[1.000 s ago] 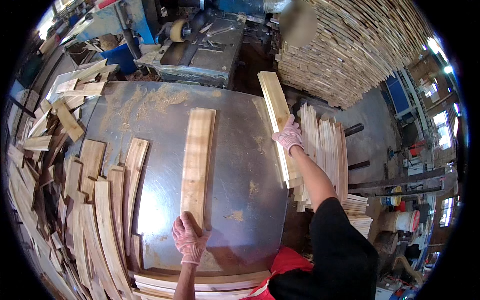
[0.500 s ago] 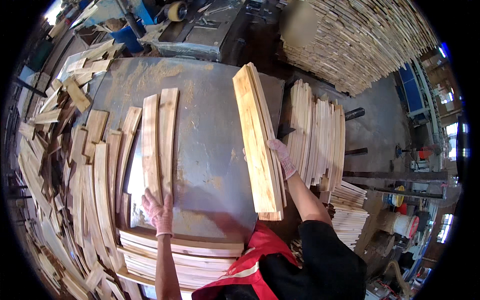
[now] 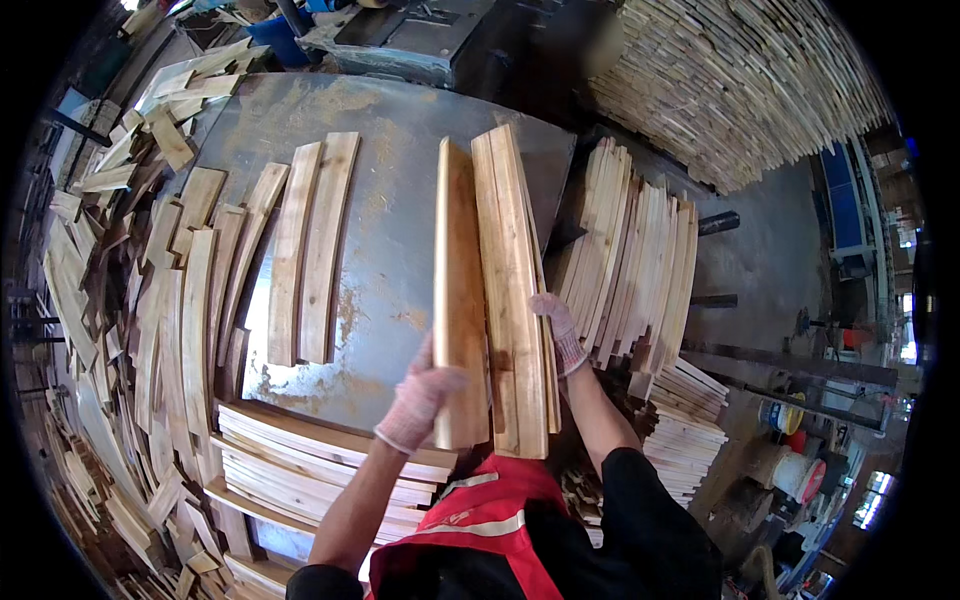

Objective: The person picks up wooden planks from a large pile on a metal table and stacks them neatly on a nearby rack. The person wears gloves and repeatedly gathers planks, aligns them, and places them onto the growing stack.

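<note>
My right hand [image 3: 562, 330], in a pale pink glove, grips the right edge of a few stacked wooden boards [image 3: 508, 290], held up over the table's right side. Just left of them a single wooden board [image 3: 461, 300] stands tilted, its pale long edge to the left. My left hand [image 3: 420, 398], gloved alike and slightly blurred, is closed round that board's lower left edge; some fingers are hidden behind it. Two more boards [image 3: 313, 250] lie side by side on the grey metal table [image 3: 385, 250], beyond my left hand.
Loose boards and offcuts [image 3: 150, 290] crowd the table's left side. Piled boards [image 3: 320, 465] stand at the near edge. Upright boards [image 3: 635, 260] lean in a row on the right, and a large lumber stack [image 3: 740, 90] rises at the far right. Buckets [image 3: 785, 415] stand beyond.
My left hand has moved right from the two boards on the table to the held boards. One board now stands apart on the left of the held stack. The view has shifted slightly.
</note>
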The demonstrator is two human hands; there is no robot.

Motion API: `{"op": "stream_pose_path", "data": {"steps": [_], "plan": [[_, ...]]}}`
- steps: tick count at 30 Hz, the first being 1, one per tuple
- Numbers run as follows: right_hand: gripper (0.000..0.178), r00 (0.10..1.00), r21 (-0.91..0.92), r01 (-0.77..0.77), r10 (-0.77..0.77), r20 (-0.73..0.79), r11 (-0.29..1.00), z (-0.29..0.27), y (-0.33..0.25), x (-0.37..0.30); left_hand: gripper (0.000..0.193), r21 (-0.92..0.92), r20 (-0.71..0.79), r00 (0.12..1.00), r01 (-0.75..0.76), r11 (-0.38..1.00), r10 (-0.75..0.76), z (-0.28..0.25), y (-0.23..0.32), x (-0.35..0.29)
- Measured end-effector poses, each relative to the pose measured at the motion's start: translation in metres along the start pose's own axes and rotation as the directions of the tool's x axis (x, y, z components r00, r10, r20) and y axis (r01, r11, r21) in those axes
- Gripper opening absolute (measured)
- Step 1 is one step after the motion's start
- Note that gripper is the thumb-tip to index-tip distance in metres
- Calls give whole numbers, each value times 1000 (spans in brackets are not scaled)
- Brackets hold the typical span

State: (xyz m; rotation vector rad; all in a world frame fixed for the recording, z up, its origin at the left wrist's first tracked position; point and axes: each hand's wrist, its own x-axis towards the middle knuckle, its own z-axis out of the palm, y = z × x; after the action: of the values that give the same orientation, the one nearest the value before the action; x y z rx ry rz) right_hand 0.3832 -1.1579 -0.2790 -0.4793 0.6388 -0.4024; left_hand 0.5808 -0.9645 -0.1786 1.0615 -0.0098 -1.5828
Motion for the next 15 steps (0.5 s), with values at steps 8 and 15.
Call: {"op": "stream_pose_path", "data": {"steps": [8,15], "plan": [[78,985,-610,-27,-81,-149,792,56,-2,0,84,143,-97,995,-14,990,28,4,-50,1],[33,983,-446,-7,-75,-167,895,36,-8,-9,58,-260,-121,993,-29,965,-2,-27,-80,17]]}}
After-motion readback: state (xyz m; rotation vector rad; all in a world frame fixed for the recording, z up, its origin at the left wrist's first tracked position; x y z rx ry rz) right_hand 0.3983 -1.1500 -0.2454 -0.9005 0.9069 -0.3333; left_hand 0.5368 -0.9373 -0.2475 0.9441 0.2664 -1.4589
